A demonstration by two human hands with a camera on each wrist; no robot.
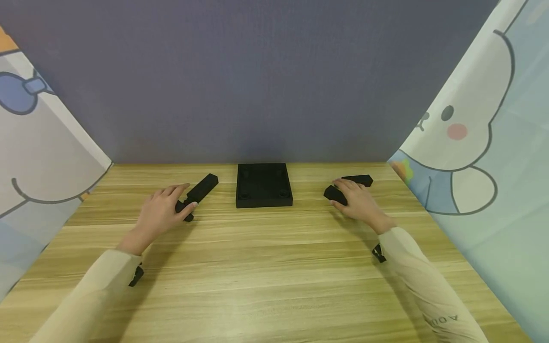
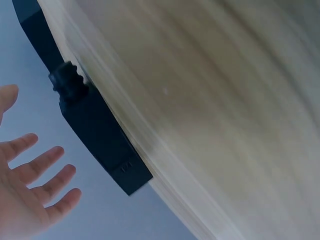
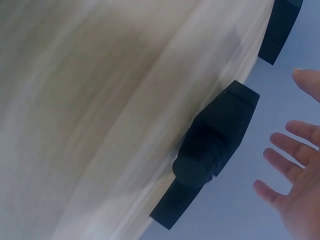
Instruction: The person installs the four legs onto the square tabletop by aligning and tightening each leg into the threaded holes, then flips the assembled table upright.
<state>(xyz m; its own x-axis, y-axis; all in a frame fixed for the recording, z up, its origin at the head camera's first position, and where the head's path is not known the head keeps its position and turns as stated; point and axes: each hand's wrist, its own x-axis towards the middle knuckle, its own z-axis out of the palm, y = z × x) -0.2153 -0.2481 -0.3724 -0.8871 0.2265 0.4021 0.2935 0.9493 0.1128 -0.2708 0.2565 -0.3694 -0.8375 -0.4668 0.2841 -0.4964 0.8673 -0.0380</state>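
Note:
In the head view my left hand (image 1: 156, 214) is over a long black block (image 1: 203, 188) at the left of the table. The left wrist view shows that hand (image 2: 30, 185) with fingers spread beside the block (image 2: 105, 137), which has a ridged, screw-like end (image 2: 70, 82). My right hand (image 1: 360, 202) is over a black block (image 1: 334, 194), with another black bar (image 1: 362, 180) just behind. Seen from the right wrist, the fingers of this hand (image 3: 300, 165) are spread apart from the block with a round knob (image 3: 225, 117); the bar (image 3: 175, 202) partly shows behind it.
A square black tray (image 1: 264, 204) with round shapes in its corners lies at the back centre of the wooden table (image 1: 257, 267). A grey panel (image 1: 257, 81) rises behind it. Cartoon-printed cloths (image 1: 476, 119) hang on both sides. Small black pieces (image 1: 379, 253) show at both wrists.

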